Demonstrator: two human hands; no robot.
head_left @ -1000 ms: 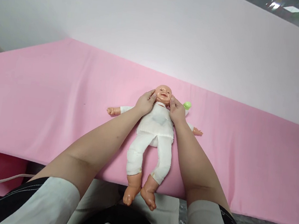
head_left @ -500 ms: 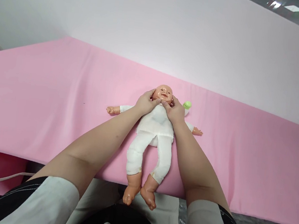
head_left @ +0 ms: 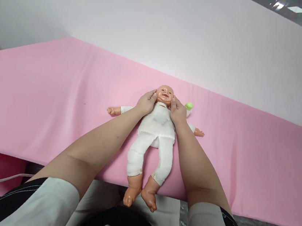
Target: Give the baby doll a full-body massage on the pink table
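Observation:
A baby doll [head_left: 159, 123] with a soft white cloth body lies on its back, arms spread and feet toward me. My left hand [head_left: 147, 102] cups one side of the doll's head [head_left: 165, 94], its thumb along the cheek. On the other side my right hand [head_left: 178, 110] does the same, thumb against the cheek by the jaw. Both sets of fingers curve round behind the head, where their tips are hidden. The doll's neck and white chest show between my hands.
A pink cloth [head_left: 44, 103] covers the table, with a few creases. Just right of my right hand lies a small light-green and white object [head_left: 189, 106], partly hidden. A pale wall [head_left: 161, 30] rises behind the table. A white cable [head_left: 2, 180] runs at lower left.
Both thumbs have moved apart from under the doll's chin to the sides of its face, uncovering the neck. The doll stays almost where it was.

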